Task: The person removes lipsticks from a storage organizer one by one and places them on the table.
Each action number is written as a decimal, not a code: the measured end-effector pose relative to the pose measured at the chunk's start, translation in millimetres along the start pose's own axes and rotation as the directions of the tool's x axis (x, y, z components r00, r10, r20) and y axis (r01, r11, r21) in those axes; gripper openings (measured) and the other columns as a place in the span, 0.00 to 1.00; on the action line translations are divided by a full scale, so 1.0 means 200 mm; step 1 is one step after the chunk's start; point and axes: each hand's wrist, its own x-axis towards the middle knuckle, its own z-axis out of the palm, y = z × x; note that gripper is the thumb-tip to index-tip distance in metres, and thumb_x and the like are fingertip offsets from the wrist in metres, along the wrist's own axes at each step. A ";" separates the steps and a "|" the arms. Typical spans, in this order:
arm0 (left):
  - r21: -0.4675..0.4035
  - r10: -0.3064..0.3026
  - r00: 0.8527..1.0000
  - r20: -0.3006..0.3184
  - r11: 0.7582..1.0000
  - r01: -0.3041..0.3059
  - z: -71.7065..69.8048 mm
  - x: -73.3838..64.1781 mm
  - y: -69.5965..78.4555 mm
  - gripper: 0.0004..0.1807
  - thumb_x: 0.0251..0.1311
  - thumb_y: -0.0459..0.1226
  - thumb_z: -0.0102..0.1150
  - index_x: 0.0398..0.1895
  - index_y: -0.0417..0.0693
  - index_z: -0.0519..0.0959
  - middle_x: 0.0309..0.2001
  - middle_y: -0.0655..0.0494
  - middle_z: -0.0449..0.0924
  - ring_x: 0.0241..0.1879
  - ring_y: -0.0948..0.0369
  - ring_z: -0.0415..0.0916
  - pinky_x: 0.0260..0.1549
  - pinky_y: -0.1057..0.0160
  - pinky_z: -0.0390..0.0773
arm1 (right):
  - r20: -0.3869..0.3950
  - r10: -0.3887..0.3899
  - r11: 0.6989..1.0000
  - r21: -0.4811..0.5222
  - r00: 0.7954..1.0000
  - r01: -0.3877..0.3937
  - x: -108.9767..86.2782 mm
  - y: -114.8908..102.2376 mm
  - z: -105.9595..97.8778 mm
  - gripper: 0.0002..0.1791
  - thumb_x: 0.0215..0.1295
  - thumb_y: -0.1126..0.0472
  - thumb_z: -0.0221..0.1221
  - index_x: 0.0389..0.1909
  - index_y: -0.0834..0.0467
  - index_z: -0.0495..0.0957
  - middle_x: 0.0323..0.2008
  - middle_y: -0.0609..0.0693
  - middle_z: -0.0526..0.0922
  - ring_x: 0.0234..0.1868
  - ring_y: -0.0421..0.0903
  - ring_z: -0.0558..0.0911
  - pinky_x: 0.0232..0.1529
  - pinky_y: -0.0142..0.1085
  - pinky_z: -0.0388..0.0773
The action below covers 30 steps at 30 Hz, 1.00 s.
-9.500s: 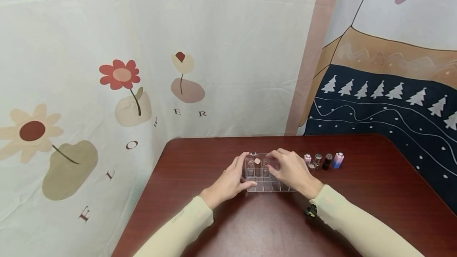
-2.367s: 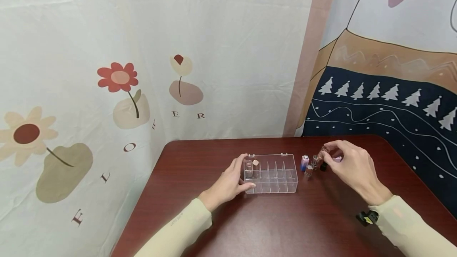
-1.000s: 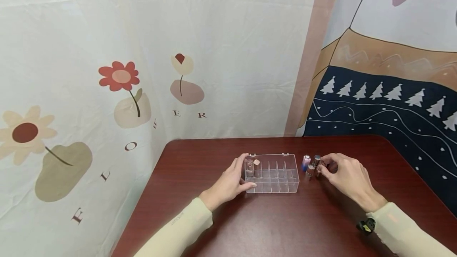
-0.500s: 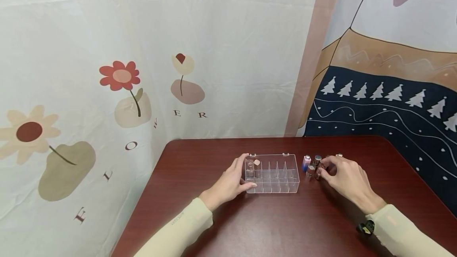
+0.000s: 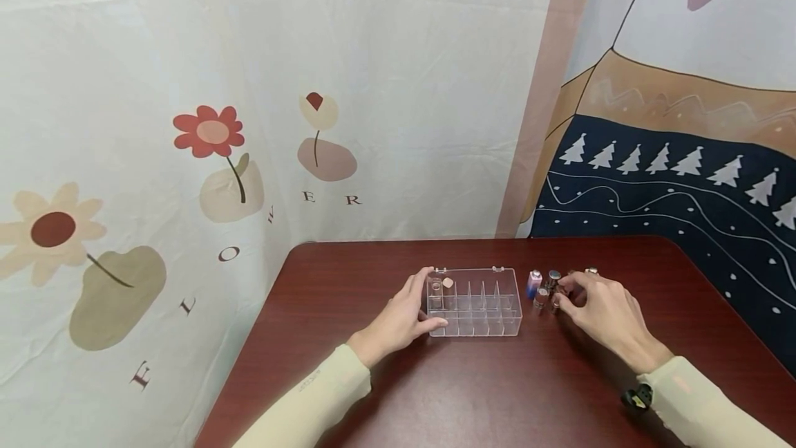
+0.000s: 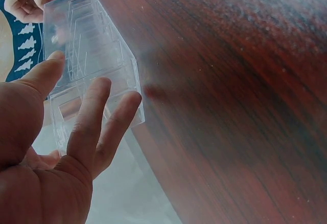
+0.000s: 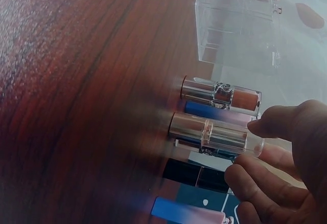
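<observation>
Lipstick tube point(image 7: 190, 128), clear-capped and seemingly upright on the table point(image 5: 460, 386) right of the clear box point(image 5: 475, 329), is pinched at its top between thumb and finger of the right hand point(image 5: 600, 311). The box's left end is touched by the left hand point(image 5: 398, 316), its fingers spread and nearly straight. The step in hand is judged to be the taking up of this tube; a straight lift, clear of its close neighbours, seems called for. One box is counted. Outside it six tubes are seen: the pinched one, two blue-and-pink tubes point(image 7: 176, 211), two silvery tubes point(image 7: 200, 92), one black tube point(image 7: 184, 173). Two more are held at the box's far left: one clear tube point(image 5: 436, 299), one pale-topped tube point(image 5: 448, 283)
</observation>
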 end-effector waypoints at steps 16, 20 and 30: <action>-0.003 -0.002 1.000 0.006 1.000 0.002 0.00 0.00 0.01 0.57 0.73 0.47 0.83 0.92 0.47 0.54 0.80 0.38 0.72 0.38 0.66 0.92 0.46 0.61 0.91 | -0.102 -0.053 0.999 -0.007 0.993 0.053 0.00 -0.01 -0.02 0.17 0.61 0.59 0.84 0.51 0.50 0.94 0.44 0.50 0.94 0.34 0.45 0.86 0.27 0.40 0.77; 0.000 -0.004 1.000 0.006 1.000 0.004 -0.01 0.00 0.01 0.57 0.73 0.46 0.84 0.92 0.48 0.54 0.80 0.37 0.71 0.38 0.66 0.92 0.47 0.60 0.91 | -0.145 -0.074 0.997 -0.001 0.987 0.075 0.01 -0.03 -0.03 0.18 0.62 0.61 0.83 0.52 0.51 0.94 0.45 0.51 0.94 0.34 0.48 0.88 0.28 0.40 0.79; -0.012 0.001 1.000 0.010 1.000 -0.001 -0.01 -0.01 0.01 0.57 0.72 0.46 0.84 0.92 0.45 0.54 0.79 0.36 0.72 0.38 0.65 0.92 0.44 0.64 0.90 | -0.196 -0.143 0.989 0.018 0.970 0.149 0.03 -0.10 -0.01 0.19 0.61 0.63 0.83 0.53 0.55 0.93 0.43 0.52 0.92 0.34 0.46 0.85 0.29 0.36 0.80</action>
